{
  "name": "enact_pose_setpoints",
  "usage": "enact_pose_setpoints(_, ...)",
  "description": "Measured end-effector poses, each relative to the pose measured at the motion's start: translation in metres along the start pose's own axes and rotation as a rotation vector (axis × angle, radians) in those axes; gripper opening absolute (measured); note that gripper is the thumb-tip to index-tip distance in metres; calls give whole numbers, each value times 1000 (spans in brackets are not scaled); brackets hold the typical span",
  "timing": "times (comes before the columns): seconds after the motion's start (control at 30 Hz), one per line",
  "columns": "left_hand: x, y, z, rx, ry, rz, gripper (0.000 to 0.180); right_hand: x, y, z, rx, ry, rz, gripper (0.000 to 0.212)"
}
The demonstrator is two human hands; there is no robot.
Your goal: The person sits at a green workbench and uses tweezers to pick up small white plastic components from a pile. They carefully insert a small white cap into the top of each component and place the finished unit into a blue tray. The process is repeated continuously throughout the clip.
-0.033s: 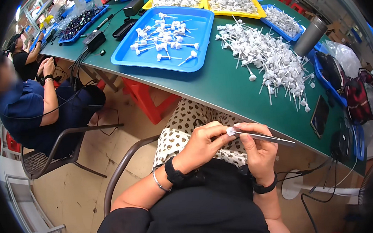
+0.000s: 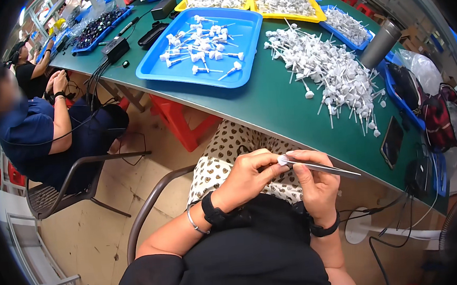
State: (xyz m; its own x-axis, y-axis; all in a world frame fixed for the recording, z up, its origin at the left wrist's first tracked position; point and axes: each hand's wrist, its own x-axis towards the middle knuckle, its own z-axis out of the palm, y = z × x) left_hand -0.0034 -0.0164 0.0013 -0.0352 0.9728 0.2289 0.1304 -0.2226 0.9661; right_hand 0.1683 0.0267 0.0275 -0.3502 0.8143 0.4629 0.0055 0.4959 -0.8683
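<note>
Together, left hand (image 2: 249,175) pinches small white part (image 2: 283,160) steady while right hand (image 2: 316,181) grips tweezers (image 2: 325,167) to work its tip; pile of white parts (image 2: 335,71) lies ahead.

Small white part (image 2: 283,160) mostly hidden between the fingertips of the left hand (image 2: 249,179) and right hand (image 2: 315,181); shape not tellable. Heaped white pieces (image 2: 335,74) too small to make out singly. Yellow trays (image 2: 282,1) cut off at the top edge. Co-worker's face (image 2: 3,94) blurred.
</note>
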Motion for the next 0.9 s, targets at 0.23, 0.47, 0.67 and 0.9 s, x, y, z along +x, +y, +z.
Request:
enact_pose_setpoints(0.23,-1,-1,0,21,-3,-19,13,1,0,1,-124,-37,-49,14)
enact_pose_setpoints(0.47,3,-8,3,90,-65,-74,20,1,-1,1,172,115,126,14)
enact_pose_setpoints(0.67,23,-3,0,-355,-213,-525,30,6,0,-15,221,225,98,14)
enact_pose_setpoints(0.9,30,3,-1,-645,-189,-665,28,8,-2,-17,233,246,97,15)
